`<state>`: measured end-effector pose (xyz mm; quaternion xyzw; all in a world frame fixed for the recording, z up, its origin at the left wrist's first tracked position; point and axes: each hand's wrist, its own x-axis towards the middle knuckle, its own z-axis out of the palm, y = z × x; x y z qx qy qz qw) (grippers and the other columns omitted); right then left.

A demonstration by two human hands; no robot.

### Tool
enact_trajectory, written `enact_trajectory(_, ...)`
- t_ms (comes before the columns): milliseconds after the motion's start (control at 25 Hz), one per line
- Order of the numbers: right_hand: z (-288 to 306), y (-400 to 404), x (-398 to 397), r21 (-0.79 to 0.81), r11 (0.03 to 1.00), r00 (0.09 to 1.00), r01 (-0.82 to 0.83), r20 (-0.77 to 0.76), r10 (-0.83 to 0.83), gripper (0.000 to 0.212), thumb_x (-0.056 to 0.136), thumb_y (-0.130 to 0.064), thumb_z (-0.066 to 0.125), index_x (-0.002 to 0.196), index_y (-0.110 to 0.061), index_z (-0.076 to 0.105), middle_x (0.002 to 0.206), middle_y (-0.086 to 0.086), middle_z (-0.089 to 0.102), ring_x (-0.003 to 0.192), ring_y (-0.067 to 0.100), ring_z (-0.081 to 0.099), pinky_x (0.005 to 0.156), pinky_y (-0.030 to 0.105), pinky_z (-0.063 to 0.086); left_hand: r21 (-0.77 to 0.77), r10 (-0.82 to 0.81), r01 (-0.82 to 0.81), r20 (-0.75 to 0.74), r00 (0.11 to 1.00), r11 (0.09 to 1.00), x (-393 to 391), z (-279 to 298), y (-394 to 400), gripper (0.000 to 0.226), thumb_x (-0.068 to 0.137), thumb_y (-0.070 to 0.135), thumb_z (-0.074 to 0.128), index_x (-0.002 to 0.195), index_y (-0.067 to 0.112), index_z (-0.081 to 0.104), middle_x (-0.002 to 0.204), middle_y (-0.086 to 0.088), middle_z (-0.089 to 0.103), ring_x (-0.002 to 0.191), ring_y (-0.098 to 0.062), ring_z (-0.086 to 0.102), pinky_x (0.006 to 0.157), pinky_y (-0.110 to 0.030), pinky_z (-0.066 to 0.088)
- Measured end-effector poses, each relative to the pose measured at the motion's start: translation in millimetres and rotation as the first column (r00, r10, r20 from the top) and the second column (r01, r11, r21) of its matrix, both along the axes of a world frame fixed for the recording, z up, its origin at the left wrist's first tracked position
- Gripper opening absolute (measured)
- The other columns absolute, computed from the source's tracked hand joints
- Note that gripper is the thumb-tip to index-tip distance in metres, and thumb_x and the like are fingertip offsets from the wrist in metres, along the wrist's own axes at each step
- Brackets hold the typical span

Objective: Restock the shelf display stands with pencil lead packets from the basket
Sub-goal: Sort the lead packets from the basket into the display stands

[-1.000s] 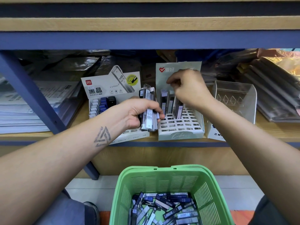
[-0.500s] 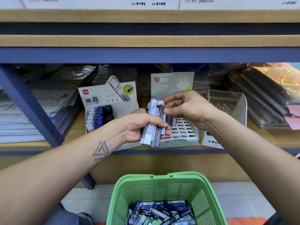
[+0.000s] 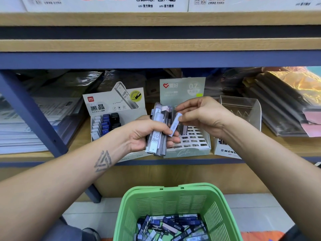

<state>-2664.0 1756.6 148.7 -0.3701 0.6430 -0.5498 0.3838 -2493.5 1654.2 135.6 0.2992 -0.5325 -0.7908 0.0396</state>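
Observation:
My left hand grips a bundle of pencil lead packets, one marked HB 0.5, in front of the shelf. My right hand pinches the top of a single pale packet drawn partly out of that bundle. Behind the hands stands the pale green 0.7 display stand with a white grid of slots, a few packets in it. To its left is the white Deli HB 0.5 stand holding white, blue and black packets. Below, a green basket holds several loose packets.
A clear plastic stand sits on a Mono box at the right of the green stand. Stacks of paper and wrapped folders fill the shelf sides. A blue upright post stands at left. The upper shelf edge overhangs.
My right hand left the green stand's slots, came back to the bundle in my left hand and now pinches one packet out of it. The view tilted upward.

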Motion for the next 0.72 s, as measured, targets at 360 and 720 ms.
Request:
enact_trajectory(360, -4.1, 20.8, -10.8, -0.007, 1.0, 0.984, -0.011, -0.178, 0.009, 0.026, 0.07, 0.018, 0.078, 0.082, -0.005, 0.077, 0.085, 0.009, 0.076, 0.083, 0.023, 0.072, 0.083, 0.032, 0.06, -0.008, 0.153, -0.154, -0.03, 0.988, 0.988, -3.9, -2.7, -7.5, 0.012, 0.087, -0.002, 0.066, 0.097, -0.008, 0.067, 0.085, -0.02, 0.071, 0.066, -0.02, 0.069, 0.064, -0.029, 0.062)
enact_trajectory(720, -2.5, 46.2, -6.7, 0.056, 0.99, 0.966, -0.128, -0.218, 0.137, 0.022, 0.082, 0.008, 0.075, 0.103, 0.0, 0.071, 0.09, 0.021, 0.075, 0.078, 0.024, 0.073, 0.073, 0.029, 0.059, -0.302, 0.189, -0.222, -0.136, 0.973, 0.927, -16.5, 3.3, 20.1, 0.021, 0.074, -0.018, 0.072, 0.092, -0.011, 0.067, 0.085, -0.031, 0.07, 0.067, -0.032, 0.07, 0.067, -0.04, 0.062)
